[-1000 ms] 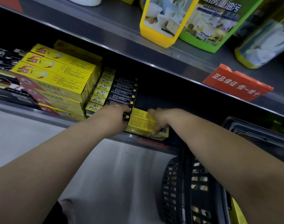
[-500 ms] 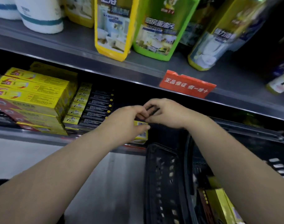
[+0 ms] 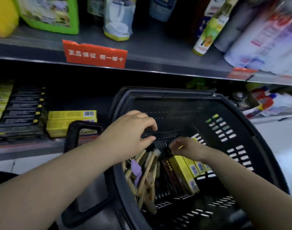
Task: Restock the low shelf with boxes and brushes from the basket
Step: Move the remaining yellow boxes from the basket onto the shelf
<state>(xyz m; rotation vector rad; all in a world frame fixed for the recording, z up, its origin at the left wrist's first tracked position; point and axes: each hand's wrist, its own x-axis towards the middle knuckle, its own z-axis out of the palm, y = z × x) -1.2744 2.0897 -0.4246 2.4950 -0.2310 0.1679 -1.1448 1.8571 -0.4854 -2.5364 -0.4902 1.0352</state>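
The black basket (image 3: pixel 251 123) stands in front of the low shelf (image 3: pixel 25 147). Inside it lie wooden-handled brushes (image 3: pixel 146 173) on the left and several yellow boxes (image 3: pixel 183 173) standing on end beside a dark box (image 3: pixel 168 170). My left hand (image 3: pixel 130 135) hovers over the basket's left side with loosely curled fingers and holds nothing. My right hand (image 3: pixel 188 149) reaches down inside, its fingers curled over the upper end of a yellow box. Two stacked yellow boxes (image 3: pixel 70 115) lie on the low shelf, next to rows of black boxes (image 3: pixel 22 107).
The basket's handle (image 3: pixel 72 146) hangs down in front of the shelf edge. An upper shelf (image 3: pixel 158 52) with a red label (image 3: pixel 95 53) carries bottles and refill pouches. More packets (image 3: pixel 271 103) lie on the low shelf to the right. Pale floor lies below.
Both hands left the yellow boxes on the low shelf and moved right and down into the basket. The view swung right, so the basket's contents now show.
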